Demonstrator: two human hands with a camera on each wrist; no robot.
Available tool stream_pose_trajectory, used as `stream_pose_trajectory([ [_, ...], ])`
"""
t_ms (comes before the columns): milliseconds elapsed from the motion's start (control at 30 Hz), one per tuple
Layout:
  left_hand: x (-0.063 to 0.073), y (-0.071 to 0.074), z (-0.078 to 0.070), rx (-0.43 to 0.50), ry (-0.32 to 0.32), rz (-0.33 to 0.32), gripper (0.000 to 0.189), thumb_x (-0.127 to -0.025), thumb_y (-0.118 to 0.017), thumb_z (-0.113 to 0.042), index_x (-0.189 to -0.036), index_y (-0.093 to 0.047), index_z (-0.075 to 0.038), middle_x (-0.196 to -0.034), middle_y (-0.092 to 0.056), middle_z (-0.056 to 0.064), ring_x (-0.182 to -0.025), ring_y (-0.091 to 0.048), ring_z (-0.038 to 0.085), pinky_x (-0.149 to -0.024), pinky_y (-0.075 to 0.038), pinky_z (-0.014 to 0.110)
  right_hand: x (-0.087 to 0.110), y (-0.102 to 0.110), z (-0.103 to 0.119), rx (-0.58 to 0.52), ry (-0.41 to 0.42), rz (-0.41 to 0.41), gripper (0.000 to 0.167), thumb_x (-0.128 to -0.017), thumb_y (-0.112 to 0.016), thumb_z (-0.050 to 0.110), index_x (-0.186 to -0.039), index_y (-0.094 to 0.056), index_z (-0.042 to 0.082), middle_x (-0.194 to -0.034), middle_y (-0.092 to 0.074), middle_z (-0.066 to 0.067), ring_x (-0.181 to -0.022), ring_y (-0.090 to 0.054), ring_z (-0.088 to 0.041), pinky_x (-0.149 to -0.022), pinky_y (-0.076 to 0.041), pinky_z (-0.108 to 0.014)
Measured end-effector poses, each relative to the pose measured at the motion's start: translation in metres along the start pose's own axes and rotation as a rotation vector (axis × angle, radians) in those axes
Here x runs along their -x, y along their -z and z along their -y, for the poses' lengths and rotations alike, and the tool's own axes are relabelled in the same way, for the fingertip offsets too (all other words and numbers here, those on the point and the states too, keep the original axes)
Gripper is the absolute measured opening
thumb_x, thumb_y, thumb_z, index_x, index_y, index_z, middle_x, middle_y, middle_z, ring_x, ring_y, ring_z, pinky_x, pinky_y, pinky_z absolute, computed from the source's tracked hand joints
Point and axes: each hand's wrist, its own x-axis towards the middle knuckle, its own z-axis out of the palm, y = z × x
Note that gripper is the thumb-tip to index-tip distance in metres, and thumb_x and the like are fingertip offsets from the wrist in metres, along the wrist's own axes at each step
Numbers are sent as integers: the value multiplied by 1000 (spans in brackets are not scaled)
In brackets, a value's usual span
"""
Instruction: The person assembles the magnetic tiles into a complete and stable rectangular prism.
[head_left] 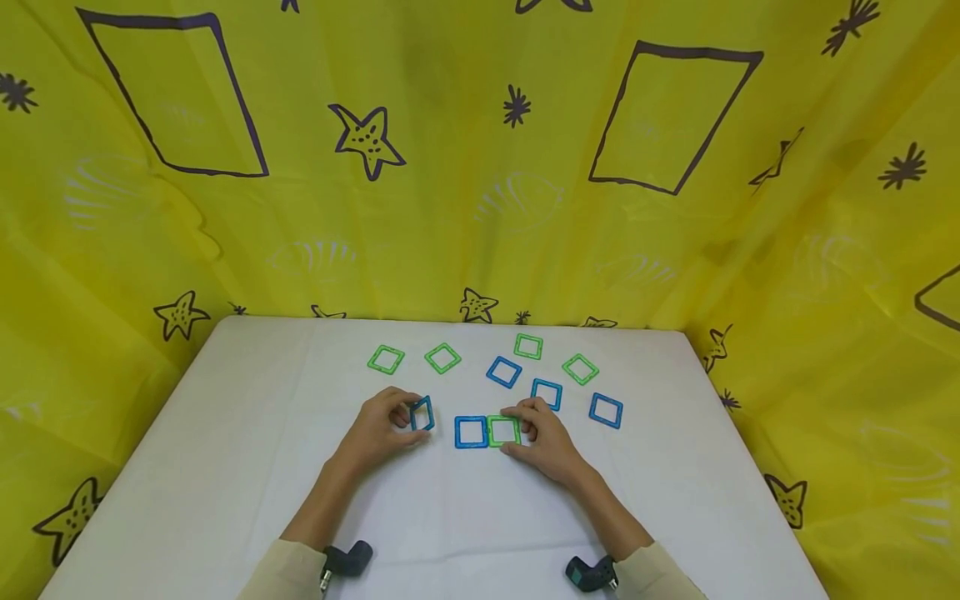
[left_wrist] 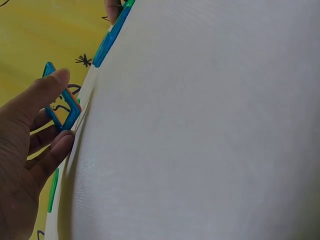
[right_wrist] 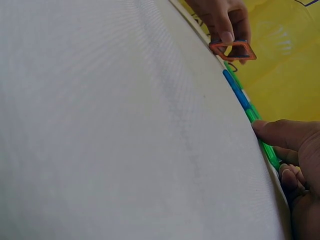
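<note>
2 sleeves [head_left: 288, 575] below. Lower centre, left hand [head_left: 381, 429] pinches 1 blue square [head_left: 431, 412], right hand [head_left: 551, 446] 1 green square [head_left: 492, 444] (1 blue neighbour [head_left: 471, 446] touching). Mid-frame: 3 blue squares [head_left: 498, 382], 4 green ones [head_left: 379, 370].

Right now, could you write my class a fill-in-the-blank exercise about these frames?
The right hand pinches a frame colored ____.
Edge to edge with it lies a ____ frame.
In the right wrist view, the frame in the left hand looks mostly ____.
The head view shows ____ green frames.
Missing words: green; blue; orange; five.
</note>
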Motion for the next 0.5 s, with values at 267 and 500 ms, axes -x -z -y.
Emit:
stream_pose_trajectory([
  [267,3,0,-3,32,36,16,56,-78,-94,-9,-127,-69,-1,-107,-66,2,-88,-64,15,-82,-57,31,0,-1,-2,0,15,-19,48,-82,-91,11,-127,-75,11,-104,-50,-1,-86,-46,-16,-74,-40,-28],
  [500,3,0,0,72,29,43,58,-79,-91,-3,-131,-65,2,-111,-66,6,-93,-67,17,-86,-57,32,0,-1,-1,-4,11,-17,48,-82,-91,11,-127,-75,10,-104,-50,-1,-86,-46,-17,-74,-40,-29],
])
